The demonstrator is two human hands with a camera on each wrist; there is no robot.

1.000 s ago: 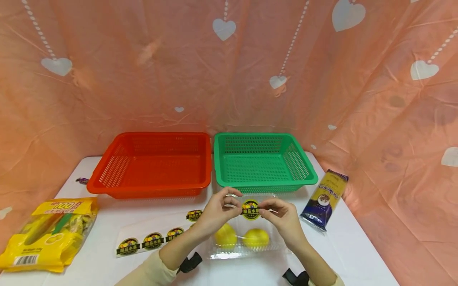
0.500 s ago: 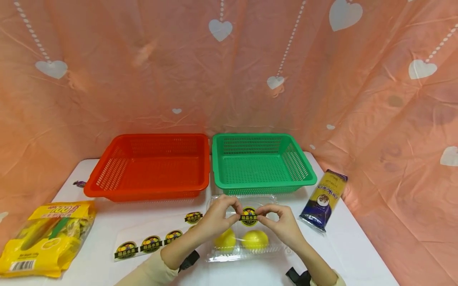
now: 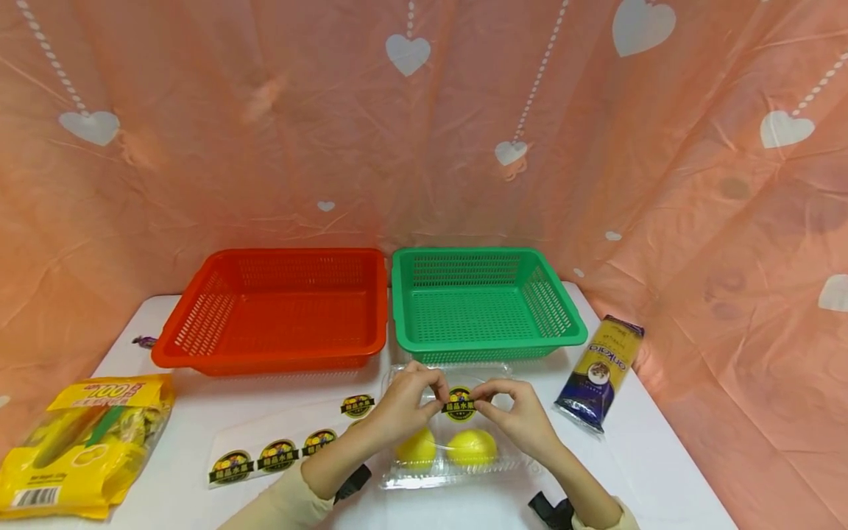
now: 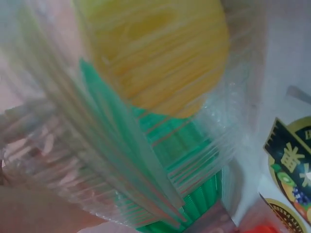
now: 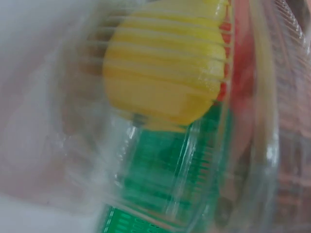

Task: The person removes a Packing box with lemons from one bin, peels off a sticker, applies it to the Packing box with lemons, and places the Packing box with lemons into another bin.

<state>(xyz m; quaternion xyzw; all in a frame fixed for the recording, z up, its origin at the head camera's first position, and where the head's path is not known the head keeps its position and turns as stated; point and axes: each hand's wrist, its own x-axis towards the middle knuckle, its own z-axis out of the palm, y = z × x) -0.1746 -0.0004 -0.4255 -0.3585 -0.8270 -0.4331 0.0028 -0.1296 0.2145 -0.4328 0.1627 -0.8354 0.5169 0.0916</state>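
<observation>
Between my two hands, over the lid of a clear plastic box, is a round black sticker with a fruit picture and a black band. My left hand pinches the band's left end between thumb and forefinger. At its right end, my right hand pinches the band the same way. Inside the box lie two yellow fruits, a left one and a right one. Both wrist views look through the box's ribbed wall at a yellow fruit; neither shows the fingertips clearly.
A sheet of similar stickers lies left of the box, partly under my left forearm. Behind stand a red basket and a green basket. A yellow snack bag is at far left, a purple-and-gold packet at right.
Both hands have come down slightly with the sticker, closer to the box lid. The left fingers have drawn in toward the band's end. The view has shifted a little.
</observation>
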